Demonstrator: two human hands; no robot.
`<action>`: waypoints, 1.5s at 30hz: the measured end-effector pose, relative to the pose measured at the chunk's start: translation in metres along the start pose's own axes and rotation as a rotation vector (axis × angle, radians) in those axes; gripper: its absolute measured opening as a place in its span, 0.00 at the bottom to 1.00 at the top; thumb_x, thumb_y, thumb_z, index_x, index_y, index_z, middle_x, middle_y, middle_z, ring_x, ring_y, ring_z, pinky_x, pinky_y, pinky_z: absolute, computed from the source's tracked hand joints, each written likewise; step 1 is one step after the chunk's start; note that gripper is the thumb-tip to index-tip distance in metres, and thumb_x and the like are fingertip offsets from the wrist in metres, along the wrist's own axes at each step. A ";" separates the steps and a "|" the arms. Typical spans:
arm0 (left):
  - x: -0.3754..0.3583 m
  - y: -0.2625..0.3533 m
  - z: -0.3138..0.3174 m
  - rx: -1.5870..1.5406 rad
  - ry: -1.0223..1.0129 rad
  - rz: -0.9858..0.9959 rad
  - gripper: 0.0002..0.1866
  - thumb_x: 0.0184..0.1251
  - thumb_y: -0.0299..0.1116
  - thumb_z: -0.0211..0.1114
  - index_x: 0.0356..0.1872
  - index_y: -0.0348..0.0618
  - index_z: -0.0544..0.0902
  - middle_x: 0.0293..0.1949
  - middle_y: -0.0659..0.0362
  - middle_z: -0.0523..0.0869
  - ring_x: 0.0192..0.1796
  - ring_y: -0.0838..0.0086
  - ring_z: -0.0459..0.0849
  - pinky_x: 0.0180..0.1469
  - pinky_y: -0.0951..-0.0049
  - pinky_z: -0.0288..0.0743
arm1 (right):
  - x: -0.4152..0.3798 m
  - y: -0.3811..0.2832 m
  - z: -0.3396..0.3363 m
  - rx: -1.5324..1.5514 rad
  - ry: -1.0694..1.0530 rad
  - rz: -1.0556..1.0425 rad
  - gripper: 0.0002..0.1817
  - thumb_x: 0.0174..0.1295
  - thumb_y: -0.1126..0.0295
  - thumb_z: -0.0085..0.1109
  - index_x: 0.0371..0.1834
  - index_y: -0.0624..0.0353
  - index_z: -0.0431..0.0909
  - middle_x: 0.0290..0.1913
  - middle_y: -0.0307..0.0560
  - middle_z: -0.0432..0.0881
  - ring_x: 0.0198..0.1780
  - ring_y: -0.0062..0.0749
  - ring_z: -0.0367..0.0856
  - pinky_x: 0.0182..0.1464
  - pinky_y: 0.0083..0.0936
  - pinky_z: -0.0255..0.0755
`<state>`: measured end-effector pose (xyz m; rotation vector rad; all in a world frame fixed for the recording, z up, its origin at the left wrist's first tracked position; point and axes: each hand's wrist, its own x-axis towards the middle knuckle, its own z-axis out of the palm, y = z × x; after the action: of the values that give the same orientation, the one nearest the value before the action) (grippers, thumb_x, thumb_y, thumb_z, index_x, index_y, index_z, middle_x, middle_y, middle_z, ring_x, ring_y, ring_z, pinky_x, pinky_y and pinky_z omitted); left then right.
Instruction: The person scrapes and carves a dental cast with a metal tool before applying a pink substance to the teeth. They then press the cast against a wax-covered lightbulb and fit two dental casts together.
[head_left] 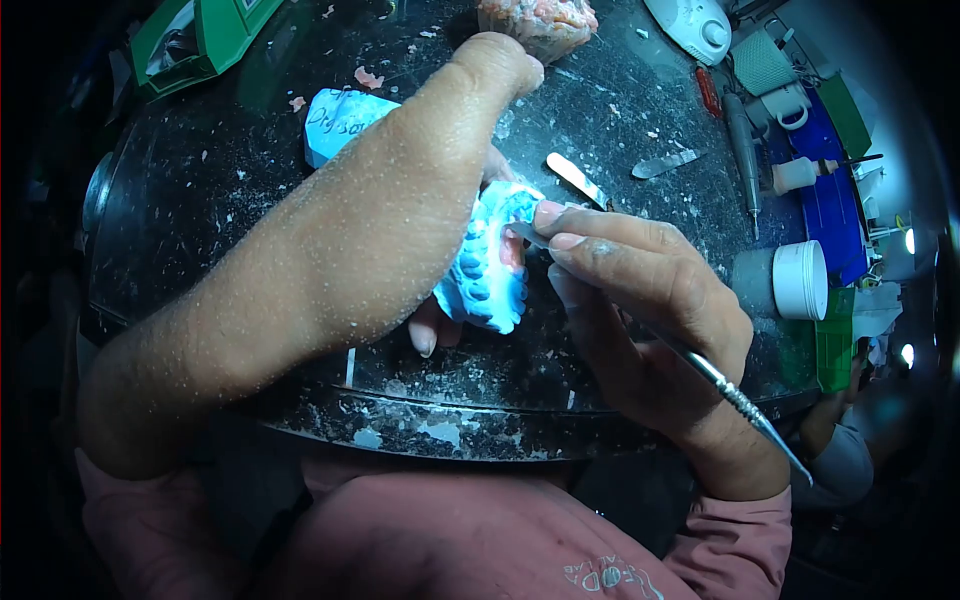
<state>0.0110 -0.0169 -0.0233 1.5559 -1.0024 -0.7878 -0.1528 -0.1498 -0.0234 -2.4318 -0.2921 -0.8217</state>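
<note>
My left hand (410, 190) is closed around a blue dental cast (482, 270), with fingertips showing below it and the thumb raised above. The cast's row of teeth faces up, and part of its far side is hidden by the hand. Pink wax (512, 252) lies along the inner side of the teeth. Pinched in my right hand (665, 290) is a slim metal wax carver (735, 392). The carver's blade touches the cast at the pink wax, while its knurled handle slants down past the wrist.
A blue plaster block (333, 125) with handwriting lies behind my left arm. Beyond the cast are two flat blades (575, 178). Rightward are a handpiece (743, 160), a white jar (800, 280) and another person's sleeve (840, 460). A green box (215, 45) stands far left.
</note>
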 end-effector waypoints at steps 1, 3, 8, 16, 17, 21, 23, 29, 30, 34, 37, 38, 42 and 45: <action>0.000 -0.001 0.000 -0.003 0.005 0.007 0.35 0.75 0.60 0.38 0.51 0.32 0.74 0.35 0.44 0.85 0.21 0.73 0.84 0.12 0.80 0.72 | 0.001 0.000 0.000 -0.021 -0.008 -0.002 0.15 0.63 0.85 0.61 0.52 0.62 0.74 0.50 0.58 0.84 0.52 0.41 0.86 0.52 0.32 0.82; 0.001 -0.001 0.002 -0.010 0.011 0.025 0.35 0.75 0.60 0.38 0.51 0.31 0.74 0.35 0.44 0.84 0.21 0.72 0.84 0.12 0.80 0.72 | 0.002 0.002 -0.004 -0.067 0.017 -0.033 0.14 0.65 0.84 0.60 0.52 0.64 0.73 0.50 0.60 0.83 0.52 0.41 0.86 0.52 0.31 0.82; -0.004 0.006 0.000 -0.041 -0.027 -0.077 0.32 0.77 0.58 0.38 0.53 0.34 0.73 0.35 0.45 0.84 0.21 0.74 0.83 0.12 0.81 0.72 | -0.001 0.001 -0.002 0.073 0.005 0.093 0.09 0.66 0.83 0.58 0.47 0.71 0.73 0.46 0.61 0.83 0.49 0.43 0.87 0.54 0.36 0.82; -0.019 0.043 0.029 0.035 0.128 -0.061 0.21 0.81 0.53 0.37 0.64 0.57 0.66 0.39 0.48 0.80 0.30 0.77 0.82 0.25 0.82 0.76 | 0.000 0.002 0.003 0.157 0.005 0.112 0.08 0.66 0.83 0.59 0.46 0.73 0.74 0.44 0.62 0.84 0.50 0.44 0.86 0.57 0.43 0.81; -0.018 0.033 0.025 0.035 0.125 -0.061 0.21 0.81 0.53 0.37 0.64 0.57 0.66 0.39 0.48 0.80 0.30 0.77 0.82 0.25 0.82 0.76 | 0.001 0.002 0.004 0.132 -0.006 0.089 0.09 0.66 0.83 0.59 0.47 0.74 0.74 0.44 0.62 0.84 0.50 0.44 0.86 0.57 0.44 0.81; -0.018 0.035 0.021 0.045 0.000 0.089 0.22 0.81 0.53 0.36 0.61 0.54 0.70 0.38 0.50 0.79 0.31 0.76 0.80 0.29 0.80 0.75 | 0.000 -0.003 0.005 0.098 -0.019 0.083 0.10 0.65 0.82 0.60 0.47 0.73 0.74 0.45 0.64 0.84 0.53 0.45 0.86 0.59 0.44 0.79; -0.018 0.041 0.023 -0.044 -0.015 -0.104 0.23 0.81 0.53 0.35 0.60 0.53 0.72 0.38 0.51 0.79 0.31 0.75 0.79 0.30 0.80 0.75 | 0.000 -0.010 0.003 0.098 -0.035 0.157 0.10 0.65 0.82 0.60 0.48 0.71 0.74 0.46 0.64 0.85 0.54 0.44 0.85 0.60 0.42 0.78; -0.017 0.008 0.018 0.038 0.046 0.074 0.34 0.76 0.61 0.37 0.41 0.36 0.78 0.31 0.55 0.79 0.30 0.77 0.79 0.36 0.79 0.72 | 0.000 -0.011 0.002 0.102 -0.027 0.147 0.09 0.65 0.81 0.61 0.46 0.71 0.75 0.45 0.63 0.85 0.54 0.45 0.86 0.61 0.45 0.77; -0.018 0.009 0.016 0.050 0.056 0.069 0.35 0.76 0.61 0.37 0.41 0.36 0.78 0.32 0.55 0.79 0.30 0.77 0.79 0.36 0.79 0.71 | 0.001 -0.012 0.003 0.113 -0.024 0.140 0.09 0.65 0.81 0.61 0.46 0.71 0.75 0.45 0.63 0.85 0.54 0.45 0.86 0.61 0.45 0.77; -0.019 0.009 0.015 0.064 0.065 0.063 0.35 0.76 0.62 0.37 0.41 0.36 0.78 0.32 0.55 0.79 0.30 0.77 0.79 0.36 0.79 0.71 | -0.001 -0.012 0.004 0.131 -0.014 0.142 0.08 0.65 0.81 0.61 0.46 0.71 0.75 0.45 0.63 0.85 0.53 0.46 0.86 0.61 0.47 0.77; -0.017 0.008 0.017 0.070 0.063 0.065 0.36 0.75 0.63 0.37 0.41 0.36 0.78 0.33 0.55 0.79 0.31 0.77 0.78 0.36 0.78 0.71 | -0.001 -0.013 0.002 0.155 -0.011 0.149 0.08 0.65 0.81 0.61 0.46 0.71 0.75 0.44 0.62 0.85 0.53 0.46 0.86 0.62 0.48 0.76; -0.017 0.008 0.017 0.073 0.063 0.065 0.36 0.75 0.63 0.37 0.41 0.36 0.78 0.33 0.55 0.79 0.31 0.77 0.78 0.36 0.78 0.70 | 0.000 -0.014 0.002 0.156 -0.019 0.156 0.08 0.65 0.81 0.61 0.46 0.71 0.75 0.44 0.62 0.85 0.53 0.47 0.86 0.62 0.49 0.76; -0.016 0.008 0.018 0.081 0.066 0.064 0.36 0.74 0.64 0.37 0.41 0.36 0.78 0.34 0.55 0.79 0.32 0.76 0.78 0.37 0.78 0.70 | -0.002 -0.013 0.003 0.190 -0.004 0.152 0.08 0.65 0.81 0.61 0.45 0.71 0.75 0.43 0.62 0.85 0.53 0.47 0.85 0.62 0.49 0.76; -0.016 0.008 0.019 0.089 0.070 0.063 0.37 0.74 0.64 0.37 0.41 0.36 0.78 0.34 0.55 0.79 0.33 0.76 0.78 0.37 0.77 0.70 | -0.001 -0.016 0.000 0.192 -0.038 0.175 0.08 0.65 0.80 0.62 0.44 0.71 0.76 0.43 0.61 0.85 0.55 0.49 0.85 0.63 0.49 0.75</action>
<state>-0.0143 -0.0108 -0.0196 1.6092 -1.0414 -0.6485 -0.1595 -0.1369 -0.0177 -2.2576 -0.1617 -0.6416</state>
